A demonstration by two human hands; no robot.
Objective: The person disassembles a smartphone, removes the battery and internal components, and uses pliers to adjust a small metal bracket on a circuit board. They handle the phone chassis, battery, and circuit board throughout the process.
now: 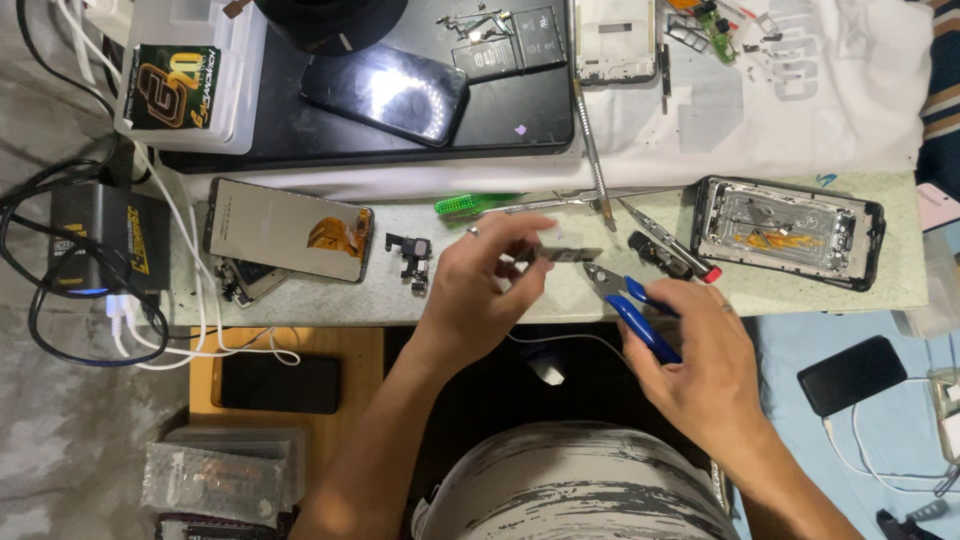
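Note:
My left hand pinches a thin dark strip-shaped part between thumb and fingers, held just above the pale green work mat. My right hand grips blue-handled pliers, their metal jaws pointing left toward the strip's right end. To the right lies an opened phone frame with bare insides. A detached phone screen with an orange flex cable lies at the left of the mat.
Metal tweezers, a green-handled tool, a red-tipped screwdriver and a small black module lie on the mat. A black phone sits on a dark tray behind. A charger box with cables is at left, another phone at right.

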